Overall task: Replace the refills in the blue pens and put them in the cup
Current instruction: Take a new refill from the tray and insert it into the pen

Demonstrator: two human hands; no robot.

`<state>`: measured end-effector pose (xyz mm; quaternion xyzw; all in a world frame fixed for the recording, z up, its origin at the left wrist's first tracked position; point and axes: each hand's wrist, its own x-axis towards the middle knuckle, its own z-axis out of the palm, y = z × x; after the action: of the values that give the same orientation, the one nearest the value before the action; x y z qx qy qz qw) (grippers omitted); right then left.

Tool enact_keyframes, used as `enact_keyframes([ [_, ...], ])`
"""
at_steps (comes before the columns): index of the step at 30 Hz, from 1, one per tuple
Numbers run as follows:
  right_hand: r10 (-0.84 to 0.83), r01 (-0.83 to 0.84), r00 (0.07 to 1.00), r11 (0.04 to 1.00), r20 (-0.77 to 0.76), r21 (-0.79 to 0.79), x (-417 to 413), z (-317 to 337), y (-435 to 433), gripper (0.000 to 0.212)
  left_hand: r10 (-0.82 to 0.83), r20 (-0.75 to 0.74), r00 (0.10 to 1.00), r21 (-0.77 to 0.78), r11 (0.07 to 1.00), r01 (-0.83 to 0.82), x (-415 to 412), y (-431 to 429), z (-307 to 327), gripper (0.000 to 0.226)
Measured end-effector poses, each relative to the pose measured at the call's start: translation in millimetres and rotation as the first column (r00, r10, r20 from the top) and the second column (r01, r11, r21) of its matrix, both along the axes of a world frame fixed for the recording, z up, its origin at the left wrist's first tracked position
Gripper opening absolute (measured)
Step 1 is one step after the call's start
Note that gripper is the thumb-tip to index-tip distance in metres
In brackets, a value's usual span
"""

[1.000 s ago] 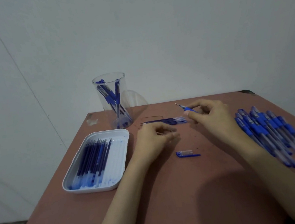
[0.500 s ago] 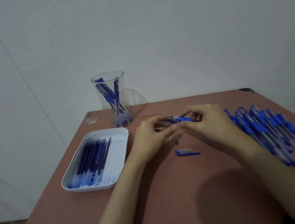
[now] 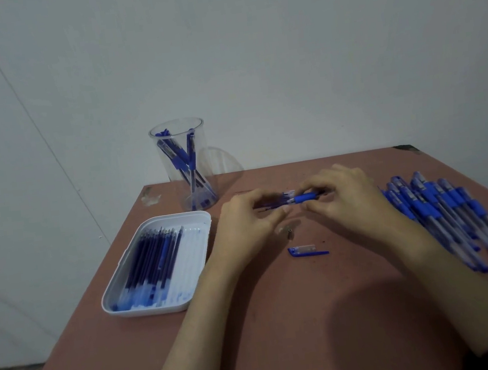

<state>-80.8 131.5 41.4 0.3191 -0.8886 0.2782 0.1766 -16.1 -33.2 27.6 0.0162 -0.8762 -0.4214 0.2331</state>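
Head view, risks logged from biggest item down.

Table (image 3: 287, 348): no raised edge, so could shed loose parts if nudged.
Pile of pens (image 3: 442, 209), just beside right wrist: liable to scatter under a forearm sweep.
Tray (image 3: 147, 310) with refills (image 3: 153, 257), near left forearm: open to an elbow knock.
Cup (image 3: 183, 164), far-left corner, tall, clear, a few pens inside: may tip if clipped during drop-in.
Left hand (image 3: 248, 230) and right hand (image 3: 348, 196): fingers curled, pinching opposite ends of one pen (image 3: 304, 198) above table centre. Skewed push could bend refill or jam barrel.
Cap (image 3: 306, 251) and small metal tip (image 3: 289, 234), loose just nearside of hands: easily brushed away, lost.

Pen look: clear barrel, blue grip at right fingertips, dark core toward left hand. Blurred; joint state unreadable.
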Motion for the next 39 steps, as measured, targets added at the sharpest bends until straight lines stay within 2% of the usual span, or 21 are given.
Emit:
enact_keyframes([
  [4,0.011,-0.010,1.000,1.000,-0.006,0.023,1.8,-1.9,-1.8,0.015,0.018,-0.081,0.997,-0.270,0.962,-0.039,2.5,0.7,4.1,0.019],
  [10,-0.133,0.133,0.991,0.990,-0.014,0.056,-8.1,7.3,14.1,0.015,0.124,-0.008,0.992,-0.415,0.902,-0.117,0.8,-25.8,5.9,0.019],
  [15,-0.238,0.237,0.971,0.971,0.024,0.023,-11.3,12.8,24.6,0.017,0.258,0.034,0.966,-0.442,0.870,-0.217,-7.0,-48.2,15.0,0.019],
  [20,-0.183,0.182,0.982,0.983,0.045,0.020,-11.5,7.7,17.5,0.015,0.168,0.164,0.972,-0.536,0.843,-0.055,-28.9,-36.8,14.0,0.021],
  [23,-0.171,0.172,0.984,0.985,0.043,-0.017,-12.6,7.3,17.6,0.014,0.156,0.193,0.969,-0.567,0.824,-0.020,-38.0,-34.1,5.1,0.022],
  [28,-0.122,0.123,0.992,0.991,0.035,-0.049,-10.6,5.6,12.7,0.008,0.183,0.141,0.973,-0.546,0.834,-0.077,-45.3,-33.0,-0.2,0.018],
  [34,-0.071,0.070,0.996,0.997,0.062,0.014,-0.7,2.9,0.4,0.016,0.171,0.122,0.978,-0.562,0.824,-0.074,-38.9,-38.2,-3.1,0.019],
  [39,-0.050,0.050,0.993,0.999,0.104,-0.001,4.9,0.6,-4.8,0.017,0.178,0.113,0.978,-0.558,0.825,-0.085,-33.0,-39.3,-2.5,0.018],
])
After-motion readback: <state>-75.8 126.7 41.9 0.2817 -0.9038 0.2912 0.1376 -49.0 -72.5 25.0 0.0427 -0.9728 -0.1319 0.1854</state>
